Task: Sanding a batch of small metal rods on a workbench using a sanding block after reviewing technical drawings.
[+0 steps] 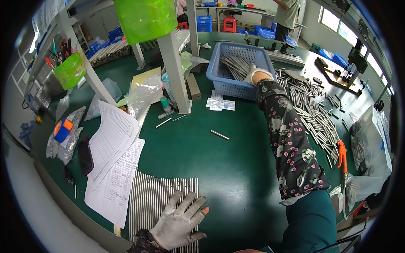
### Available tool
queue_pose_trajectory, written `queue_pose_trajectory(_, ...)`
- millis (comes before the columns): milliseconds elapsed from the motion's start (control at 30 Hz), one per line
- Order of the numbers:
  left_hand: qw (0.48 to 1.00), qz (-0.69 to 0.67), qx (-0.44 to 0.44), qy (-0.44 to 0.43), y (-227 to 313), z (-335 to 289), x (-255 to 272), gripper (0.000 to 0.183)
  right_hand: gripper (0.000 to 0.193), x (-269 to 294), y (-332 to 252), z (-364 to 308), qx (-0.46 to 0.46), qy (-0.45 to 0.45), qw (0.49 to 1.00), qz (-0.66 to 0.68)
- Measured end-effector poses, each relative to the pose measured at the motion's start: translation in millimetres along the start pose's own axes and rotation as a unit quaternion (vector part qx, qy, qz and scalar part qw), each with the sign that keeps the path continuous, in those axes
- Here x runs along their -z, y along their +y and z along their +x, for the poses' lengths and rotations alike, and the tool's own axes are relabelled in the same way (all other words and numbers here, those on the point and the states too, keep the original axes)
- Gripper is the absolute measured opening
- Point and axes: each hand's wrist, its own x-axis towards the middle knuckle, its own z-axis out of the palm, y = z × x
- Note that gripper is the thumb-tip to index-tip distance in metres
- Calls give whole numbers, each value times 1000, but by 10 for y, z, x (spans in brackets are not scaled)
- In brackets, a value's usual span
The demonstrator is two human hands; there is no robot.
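Note:
My left hand (179,221), in a pale glove with some bare fingertips, lies with fingers spread on a neat row of thin metal rods (145,206) at the table's near edge. My right arm, in a dark flowered sleeve, stretches forward to a blue plastic basket (234,87) at the far middle. Inside it my gloved right hand (258,76) is at the right end of a heap of long metal rods (235,65); its fingers are mostly hidden. A single short metal rod (220,135) lies on the green table between the basket and the row.
Many loose short rods (314,124) are heaped to the right, beside an orange-handled air gun (342,156). Paper sheets (114,168) and a dark phone (85,156) lie left of the row. A white shelf post (175,71) stands left of the basket.

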Motion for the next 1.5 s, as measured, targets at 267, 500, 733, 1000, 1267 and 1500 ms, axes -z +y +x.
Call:
queue_pose_trajectory(267,1000,-30,0,7,-7,12,5,85,52,-56,111,292,68,8,997,-36)
queue_pose_trajectory(500,1000,-22,-5,1,-2,29,38,83,50,168,118,50,68,-60,992,-89)
queue_pose_trajectory(733,1000,-15,5,26,12,29,87,64,33,230,-62,-418,46,114,984,-129)
queue_pose_trajectory(1000,998,-14,-11,59,-24,-1,-14,65,30,308,36,-454,47,187,969,-154)
queue_pose_trajectory(1267,996,37,-2,76,-26,4,-70,64,32,464,582,-900,91,137,972,-166)
queue_pose_trajectory(1500,991,113,5,68,-19,-11,-167,70,32,373,1262,-1125,139,-6,990,-29)
